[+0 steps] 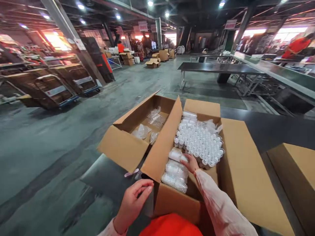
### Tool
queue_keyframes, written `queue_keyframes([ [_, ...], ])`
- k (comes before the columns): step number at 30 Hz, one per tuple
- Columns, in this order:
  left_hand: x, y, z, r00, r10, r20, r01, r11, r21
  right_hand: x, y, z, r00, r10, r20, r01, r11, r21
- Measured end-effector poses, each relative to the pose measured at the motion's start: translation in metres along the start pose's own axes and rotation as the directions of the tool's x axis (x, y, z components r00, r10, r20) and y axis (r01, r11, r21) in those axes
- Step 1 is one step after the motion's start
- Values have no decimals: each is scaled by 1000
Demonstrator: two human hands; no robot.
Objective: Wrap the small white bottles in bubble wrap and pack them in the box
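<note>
Lower ctr: R hand (190, 163) fingers on bubble-wrapped bundle (175, 155), firm grip can't tell; L hand (134, 200) fingers curled closed, nothing visible. Prob. arranging ctn (248, 167) row; next needs snug align.

You stand in what looks like a factory's packing hall: pillars (158, 34), lamps (150, 3) over a wide grey floor (61, 137), a long green-topped line (275, 71) to your right, a black table (216, 68) ahead, carts (55, 90) to your left, hanging signs (143, 26), a worker (296, 46) in red, and before you an open box (248, 160) of small bottles (200, 142).
</note>
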State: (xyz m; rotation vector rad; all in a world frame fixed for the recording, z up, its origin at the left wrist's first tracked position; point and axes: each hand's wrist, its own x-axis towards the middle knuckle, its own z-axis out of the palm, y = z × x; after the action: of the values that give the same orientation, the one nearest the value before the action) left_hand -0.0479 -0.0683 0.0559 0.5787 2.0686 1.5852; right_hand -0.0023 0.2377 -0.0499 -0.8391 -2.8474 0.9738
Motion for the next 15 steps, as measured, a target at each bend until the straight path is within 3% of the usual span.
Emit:
queue_keyframes([
  [2,-3,7,-27,996,35,-79,-30,998,60,13,3,12,999,6,40,-3,997,-73],
  [5,5,24,-69,971,149,-186,-108,970,217,11,9,23,998,10,55,0,982,-188],
  [8,41,45,-102,942,252,-220,-152,909,389,6,21,30,999,13,49,1,961,-275],
  [11,115,56,-115,947,297,-125,-199,843,499,6,32,36,1000,12,27,-2,938,-346],
  [13,180,54,-112,977,213,11,-182,802,569,3,30,36,988,-98,-118,50,932,-360],
  [14,213,51,-107,991,114,69,-131,741,658,0,24,32,954,-199,-223,111,929,-353],
  [15,245,47,-101,992,23,125,-110,639,762,-4,14,26,884,-330,-331,214,916,-341],
])
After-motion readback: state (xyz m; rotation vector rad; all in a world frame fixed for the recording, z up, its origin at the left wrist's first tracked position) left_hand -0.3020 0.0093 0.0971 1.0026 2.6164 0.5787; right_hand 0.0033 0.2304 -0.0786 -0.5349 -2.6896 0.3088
